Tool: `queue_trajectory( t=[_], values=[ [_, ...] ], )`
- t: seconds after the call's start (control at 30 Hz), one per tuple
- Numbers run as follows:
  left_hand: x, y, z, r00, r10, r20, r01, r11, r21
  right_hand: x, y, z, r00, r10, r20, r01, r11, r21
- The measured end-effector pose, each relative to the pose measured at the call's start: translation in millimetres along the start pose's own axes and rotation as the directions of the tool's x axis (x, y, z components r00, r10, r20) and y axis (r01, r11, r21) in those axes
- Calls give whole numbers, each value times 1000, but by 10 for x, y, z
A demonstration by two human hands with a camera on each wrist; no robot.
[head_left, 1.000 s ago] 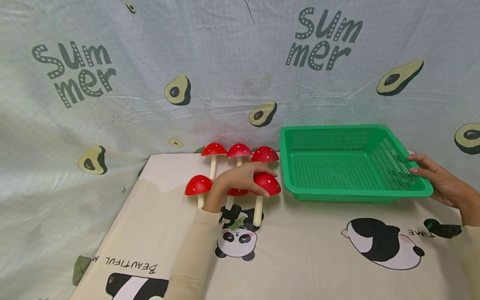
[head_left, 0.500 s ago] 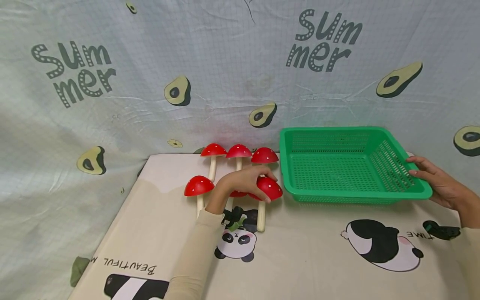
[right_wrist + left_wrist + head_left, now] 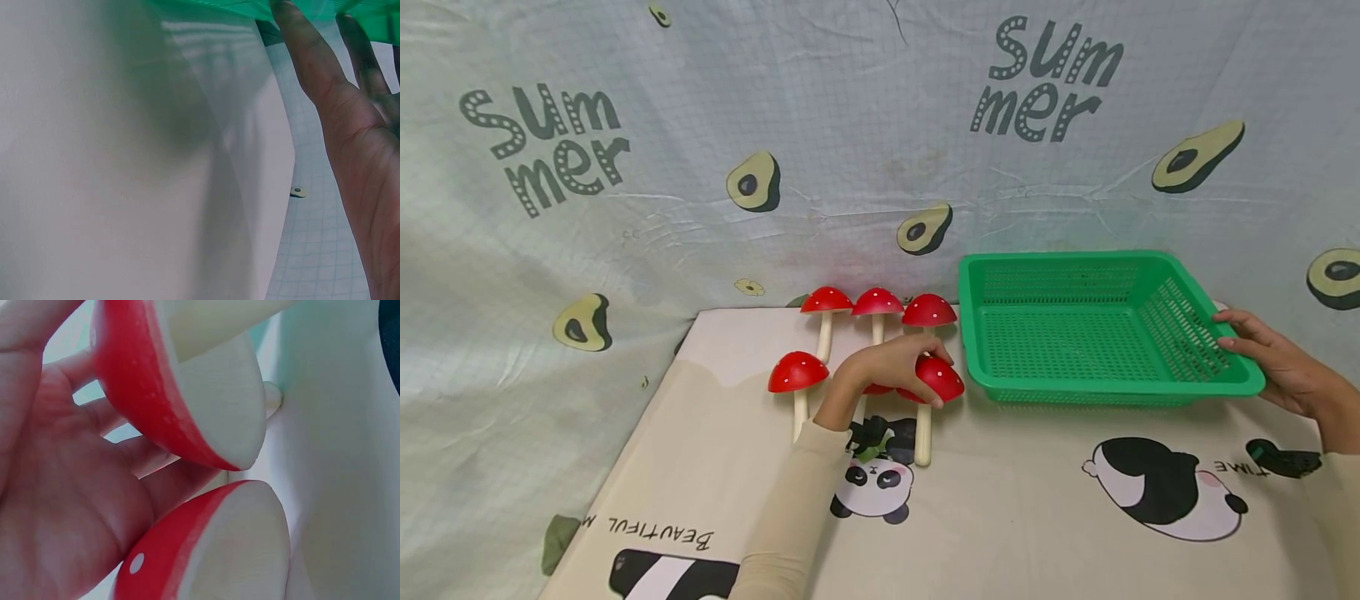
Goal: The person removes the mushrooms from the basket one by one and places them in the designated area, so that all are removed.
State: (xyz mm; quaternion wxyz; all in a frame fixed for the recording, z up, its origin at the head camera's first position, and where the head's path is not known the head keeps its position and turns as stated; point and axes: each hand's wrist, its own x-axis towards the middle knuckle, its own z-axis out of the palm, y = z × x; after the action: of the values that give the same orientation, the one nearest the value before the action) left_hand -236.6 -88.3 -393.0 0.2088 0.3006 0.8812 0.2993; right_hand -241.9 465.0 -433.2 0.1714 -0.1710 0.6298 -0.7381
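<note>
My left hand (image 3: 895, 360) grips the red, white-dotted cap of a toy mushroom (image 3: 947, 382) at the front right of a group. Its pale stem points toward me. In the left wrist view, the fingers curl round the red cap (image 3: 134, 381), and a second mushroom cap (image 3: 150, 572) lies close against the hand. Behind my wrist, a front middle mushroom (image 3: 877, 389) is mostly hidden. My right hand (image 3: 1288, 367) holds the right rim of a green plastic basket (image 3: 1120, 389), whose inside shows nothing in it. From the right wrist, the thumb (image 3: 312, 62) touches the basket's underside.
A back row of mushrooms has left (image 3: 827, 300), middle (image 3: 877, 302) and right (image 3: 929, 311) caps along the backdrop (image 3: 835, 100). Another mushroom (image 3: 797, 372) lies at front left. A panda-printed cloth (image 3: 1000, 500) covers the table, whose left edge slants toward me.
My left hand has shifted slightly right and toward me with the mushroom, whose stem has swung to point more straight at me. The right hand and basket stay in place.
</note>
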Motion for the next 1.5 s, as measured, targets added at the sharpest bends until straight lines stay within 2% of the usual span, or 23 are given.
queue_trajectory(
  t=[0.23, 0.8, 1.23, 1.5],
  values=[
    [22, -18, -5, 1000, 4, 11, -4, 999, 44, -4, 9, 2, 999, 7, -33, -8, 1000, -14],
    [27, 29, -12, 998, -38, 54, 36, 999, 35, 1, 9, 20, 1000, 4, -13, -4, 1000, -17],
    [55, 23, -24, 998, -63, 3, 62, 994, 88, 9, -2, 23, 999, 11, -35, -12, 1000, -23],
    [60, 22, -40, 998, -38, 40, 35, 995, 89, 5, -6, 17, 999, 13, -52, -14, 1000, -15]
  ],
)
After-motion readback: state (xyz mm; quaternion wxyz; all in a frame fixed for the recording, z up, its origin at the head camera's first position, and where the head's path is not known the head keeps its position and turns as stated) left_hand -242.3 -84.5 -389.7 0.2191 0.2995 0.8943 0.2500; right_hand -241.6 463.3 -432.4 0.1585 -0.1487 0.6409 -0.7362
